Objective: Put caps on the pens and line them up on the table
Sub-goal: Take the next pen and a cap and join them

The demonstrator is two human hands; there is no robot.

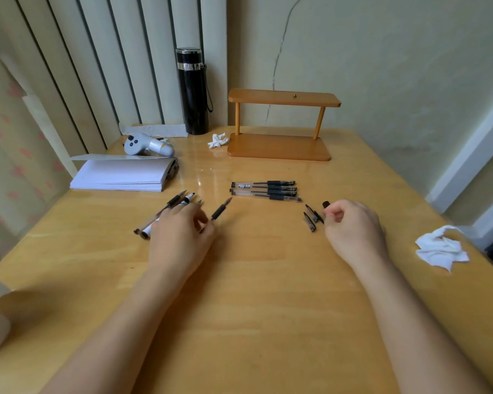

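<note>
Two bare hands reach out over a wooden table (254,308). The left hand (180,237) has its fingers curled, and its thumb and first finger pinch an open pen (220,210) with a black grip. The pen's bare tip points up and away to the right. More open pens (165,213) lie just beside this hand on its left side, and one of them is white with a black end. They are partly hidden under the fingers, so I cannot count them.

The right hand (353,226) is curled almost closed. Its fingertips hold a small black cap (326,205), and only the cap's end sticks out. Two loose caps (310,218) lie on the table just to the left of this hand, close together.

Between the hands and farther back, three pens with caps on (265,190) lie side by side in a neat row (they touch or almost touch each other). Their capped ends point to the right.

Behind them stands a small wooden shelf (282,123). A tall black bottle (193,91) stands upright near the wall. A little crumpled tissue (217,140) sits between the bottle and the shelf. A stack of white paper (123,173) lies at the back left, with a grey controller (147,145) behind it. Another crumpled white tissue (440,248) rests near the right edge of the table.
</note>
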